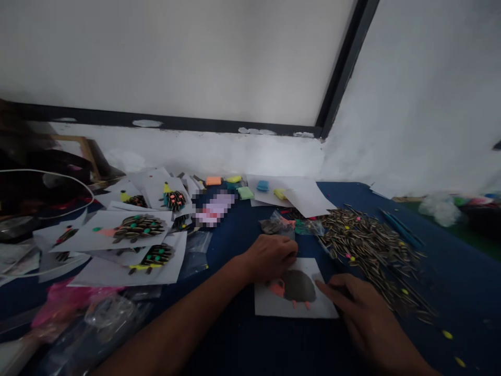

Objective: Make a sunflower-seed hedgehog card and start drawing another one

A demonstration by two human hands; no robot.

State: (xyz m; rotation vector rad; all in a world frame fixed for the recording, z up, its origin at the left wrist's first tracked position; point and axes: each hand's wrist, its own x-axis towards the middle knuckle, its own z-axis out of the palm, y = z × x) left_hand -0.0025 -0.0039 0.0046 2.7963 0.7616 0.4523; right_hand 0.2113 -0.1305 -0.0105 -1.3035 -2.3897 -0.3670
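Note:
A white sheet of paper lies on the blue tabletop in front of me. On it is a hedgehog figure of grey modelling clay with a salmon-pink face and feet. My left hand is over the sheet's upper left edge, its fingers curled together and pointing down; what they hold, if anything, is hidden. At the sheet's right edge, my right hand has its index finger stretched onto the paper, with no object visible in it. Just beyond the left hand are plastic bags of clay, grey, pink and green.
Striped sunflower seeds form a pile at right, beside a blue tool. Finished seed hedgehog sheets are stacked at left. Clay blocks and blank sheets lie along the wall. Plastic packaging is at lower left.

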